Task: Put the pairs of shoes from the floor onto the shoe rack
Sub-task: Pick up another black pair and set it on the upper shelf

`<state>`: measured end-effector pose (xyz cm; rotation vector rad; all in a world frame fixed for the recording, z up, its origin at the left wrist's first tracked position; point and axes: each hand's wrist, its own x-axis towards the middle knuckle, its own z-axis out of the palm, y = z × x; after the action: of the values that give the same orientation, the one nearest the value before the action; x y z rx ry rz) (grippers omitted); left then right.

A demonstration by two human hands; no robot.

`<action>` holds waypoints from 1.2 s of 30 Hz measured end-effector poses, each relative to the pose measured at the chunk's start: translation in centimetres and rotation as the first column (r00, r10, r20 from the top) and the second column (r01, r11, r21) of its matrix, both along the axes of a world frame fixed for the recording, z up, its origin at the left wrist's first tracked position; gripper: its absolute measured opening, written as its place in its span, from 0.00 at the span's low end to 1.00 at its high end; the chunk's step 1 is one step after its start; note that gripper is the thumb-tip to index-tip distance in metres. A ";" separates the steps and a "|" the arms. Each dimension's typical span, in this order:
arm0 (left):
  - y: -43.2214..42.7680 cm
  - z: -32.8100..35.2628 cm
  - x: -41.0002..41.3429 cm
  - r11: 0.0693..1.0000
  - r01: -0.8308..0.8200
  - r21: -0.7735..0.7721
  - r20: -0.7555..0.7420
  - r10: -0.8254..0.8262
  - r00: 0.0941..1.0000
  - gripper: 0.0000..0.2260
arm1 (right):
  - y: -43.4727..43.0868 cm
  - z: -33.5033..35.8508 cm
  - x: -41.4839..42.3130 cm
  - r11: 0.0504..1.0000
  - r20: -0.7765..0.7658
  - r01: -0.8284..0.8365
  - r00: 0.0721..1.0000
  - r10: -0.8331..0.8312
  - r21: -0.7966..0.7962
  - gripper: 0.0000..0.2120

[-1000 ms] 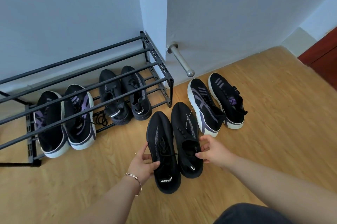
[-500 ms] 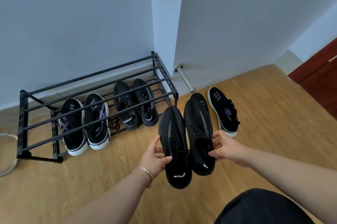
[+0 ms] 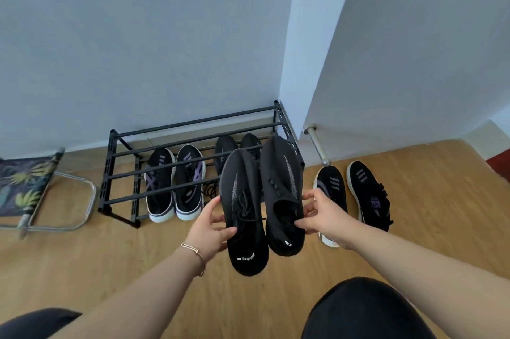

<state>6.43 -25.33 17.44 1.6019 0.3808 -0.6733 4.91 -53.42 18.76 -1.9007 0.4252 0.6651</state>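
Note:
I hold a pair of all-black shoes in the air in front of the black metal shoe rack (image 3: 125,175). My left hand (image 3: 210,224) grips the left black shoe (image 3: 242,217) at its side. My right hand (image 3: 323,210) grips the right black shoe (image 3: 283,186) at its collar. On the rack's lower shelf stands a black and purple pair with white soles (image 3: 174,184). Behind the held shoes sits another black pair (image 3: 225,149), mostly hidden. A black pair with purple marks and white soles (image 3: 356,192) lies on the wooden floor to the right.
A metal pipe door stop (image 3: 317,145) sticks out of the wall right of the rack. A folding stool with leaf-print fabric (image 3: 30,186) stands at the left. The rack's top shelf bars carry nothing. My dark-clad knees fill the bottom edge.
Both hands lifted the black pair off the floor and raised it higher. The view pulled back and up, so the rack looks smaller and the stool came into view.

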 end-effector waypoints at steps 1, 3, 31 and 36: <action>0.5 0.7 0.8 1.000 -0.010 0.013 0.015 0.010 1.000 0.37 | 0.6 0.3 1.1 1.000 0.024 -0.003 1.000 0.003 0.011 0.30; 1.8 2.0 2.6 0.998 -0.039 0.042 0.052 0.036 0.998 0.37 | 1.9 0.9 3.5 0.999 0.072 -0.015 0.997 0.012 0.038 0.30; 23.5 0.2 18.8 0.956 -0.226 0.186 0.040 0.223 0.974 0.34 | 25.3 -3.3 21.7 0.992 0.014 -0.074 0.997 0.073 0.097 0.32; 24.8 -0.5 20.1 0.952 -0.209 0.223 0.023 0.209 0.978 0.34 | 27.3 -3.9 22.7 0.993 0.018 -0.122 0.992 0.122 0.006 0.30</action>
<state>26.49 -0.49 16.90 1.7444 0.6365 -0.4808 27.65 -26.10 14.90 -1.9360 0.2967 0.7285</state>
